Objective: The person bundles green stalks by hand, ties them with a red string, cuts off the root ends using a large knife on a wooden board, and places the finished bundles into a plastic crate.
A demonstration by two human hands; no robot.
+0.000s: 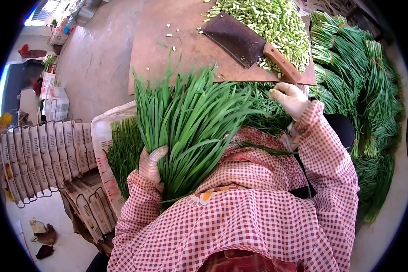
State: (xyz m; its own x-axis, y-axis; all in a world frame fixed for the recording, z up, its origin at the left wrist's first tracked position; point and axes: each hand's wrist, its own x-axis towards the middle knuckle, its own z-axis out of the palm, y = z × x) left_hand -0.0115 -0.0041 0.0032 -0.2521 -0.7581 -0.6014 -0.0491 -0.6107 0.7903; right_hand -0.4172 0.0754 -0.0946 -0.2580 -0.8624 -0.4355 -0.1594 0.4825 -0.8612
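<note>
My left hand (153, 164), in a whitish glove, is wrapped round a big bunch of long green garlic chives (186, 122), leaves fanned upward in front of my chest. My right hand (291, 99), also gloved, is just below the board's near edge with its fingers drawn together; whether anything thin is between them I cannot make out. Close above it lies a cleaver (238, 41) with a wooden handle that reaches the edge of the brown board (167, 54). More loose chives (269, 106) lie between the bunch and my right hand.
Chopped pale green stems (269, 22) are heaped on the board. Bundles of chives with red ties (344, 63) are stacked at my right. A white crate (115, 115) holding chives (124, 147) stands at my left, beside stacked plastic crates (54, 154). Scraps (43, 233) lie on the floor.
</note>
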